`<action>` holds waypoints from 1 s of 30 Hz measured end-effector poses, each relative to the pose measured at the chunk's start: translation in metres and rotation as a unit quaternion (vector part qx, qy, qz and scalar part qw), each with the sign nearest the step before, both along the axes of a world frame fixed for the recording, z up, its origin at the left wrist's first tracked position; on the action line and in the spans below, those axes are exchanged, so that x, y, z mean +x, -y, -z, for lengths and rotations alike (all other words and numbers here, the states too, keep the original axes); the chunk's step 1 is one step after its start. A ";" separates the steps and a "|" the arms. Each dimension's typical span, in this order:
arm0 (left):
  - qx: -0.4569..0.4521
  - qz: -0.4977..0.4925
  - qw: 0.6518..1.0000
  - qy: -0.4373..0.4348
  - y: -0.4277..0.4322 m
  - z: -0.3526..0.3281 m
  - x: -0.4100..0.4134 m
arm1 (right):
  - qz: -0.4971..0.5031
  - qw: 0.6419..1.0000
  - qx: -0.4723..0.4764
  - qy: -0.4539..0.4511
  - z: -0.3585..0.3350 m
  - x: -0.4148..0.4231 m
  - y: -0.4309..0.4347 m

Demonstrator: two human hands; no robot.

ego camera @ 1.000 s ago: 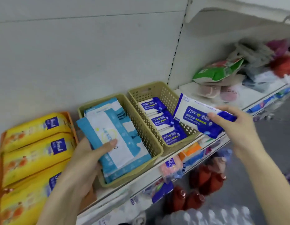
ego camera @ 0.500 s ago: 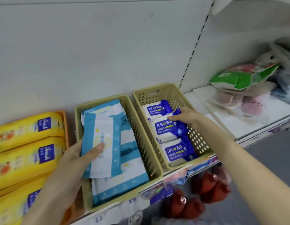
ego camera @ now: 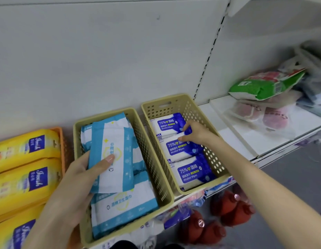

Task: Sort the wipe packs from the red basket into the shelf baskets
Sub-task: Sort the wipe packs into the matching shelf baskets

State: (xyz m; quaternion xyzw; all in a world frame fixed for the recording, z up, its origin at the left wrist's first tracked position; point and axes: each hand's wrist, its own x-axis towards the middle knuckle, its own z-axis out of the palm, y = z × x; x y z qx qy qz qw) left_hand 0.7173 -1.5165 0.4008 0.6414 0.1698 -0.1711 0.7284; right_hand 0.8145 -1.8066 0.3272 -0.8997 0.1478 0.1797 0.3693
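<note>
My left hand [ego camera: 75, 180] grips a light-blue and white wipe pack [ego camera: 113, 155] over the middle beige basket [ego camera: 152, 164], with the thumb on its face. More light-blue packs lie under it in that basket. My right hand [ego camera: 197, 133] reaches into the right beige basket [ego camera: 163, 103]. Its thumb and fingers pinch the blue end of an alcohol wipe pack [ego camera: 181, 150] among three dark-blue packs lying in a row. The red basket is out of view.
An orange basket [ego camera: 63, 141] at the left holds yellow wipe packs [ego camera: 30, 146]. A green bag [ego camera: 264, 85] and pink items in clear wrap [ego camera: 255, 112] lie on the shelf to the right. Red bottles [ego camera: 228, 207] stand on the shelf below.
My right hand carried a dark-blue alcohol pack from the air into the right basket and set it among the others. My left hand brought the light-blue pack further over the middle basket.
</note>
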 end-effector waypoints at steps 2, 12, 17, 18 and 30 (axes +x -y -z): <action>-0.003 -0.002 1.000 0.002 0.001 -0.001 0.001 | -0.033 0.994 -0.092 0.052 0.004 -0.008 -0.005; -0.002 -0.019 0.999 0.033 -0.011 -0.007 0.005 | -0.138 0.962 -0.215 0.094 0.000 -0.045 -0.016; -0.010 0.039 0.999 0.019 -0.011 -0.005 0.001 | -0.137 0.965 -0.214 0.061 0.015 -0.043 -0.010; -0.012 0.056 0.998 0.013 -0.010 -0.004 -0.001 | -0.136 0.966 -0.211 0.055 0.016 -0.042 -0.009; -0.029 0.031 0.998 0.046 -0.018 -0.008 -0.013 | -0.067 0.926 0.369 0.033 -0.097 -0.092 -0.088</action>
